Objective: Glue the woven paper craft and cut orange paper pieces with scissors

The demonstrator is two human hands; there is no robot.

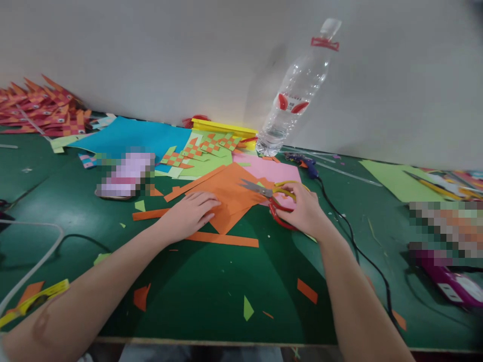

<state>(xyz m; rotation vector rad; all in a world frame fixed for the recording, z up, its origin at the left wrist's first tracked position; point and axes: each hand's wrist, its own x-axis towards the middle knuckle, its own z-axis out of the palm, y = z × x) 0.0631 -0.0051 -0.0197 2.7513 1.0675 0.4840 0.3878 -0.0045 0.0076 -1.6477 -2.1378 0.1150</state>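
Note:
My right hand (305,208) is closed around the handles of a pair of scissors (268,192) with yellow and red grips. The blades are parted and point left, over the orange paper (234,191). My left hand (190,213) lies flat with fingers stretched out on the left part of that paper. Just below it is a cut orange strip (226,240), and another orange strip (147,214) sticks out to its left. Pink paper (277,168) lies partly under the orange sheet. Behind are woven orange-and-green paper fish (194,151) on light green paper.
A clear bottle (292,95) stands by the wall, near a blue glue gun (307,165) whose black cord runs right. A phone (126,176) lies left, beside blue paper (132,136). Red-orange paper fish (45,108) are heaped far left. A purple power strip (449,281) sits right.

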